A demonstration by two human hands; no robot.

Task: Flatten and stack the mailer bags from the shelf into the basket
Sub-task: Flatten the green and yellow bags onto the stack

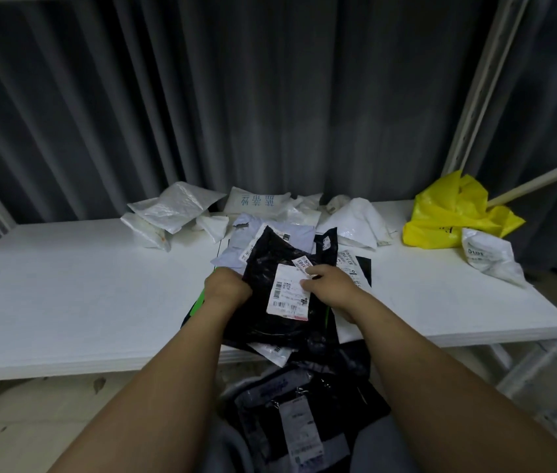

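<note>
Logged 1 black mailer bag (263,268) lying atop a pile of other bags (232,254) at the front edge of the white shelf (82,285). Noted left hand (227,285) curled round its left edge and right hand (328,286) pinching it at the white label (287,295). Seen behind: crumpled white bags (174,206), 1 yellow bag (447,213).

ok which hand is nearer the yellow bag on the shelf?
Right. The right hand holds the black mailer at its white label, on the side toward the yellow bag; the left hand grips the mailer's opposite edge, farther away.
</note>
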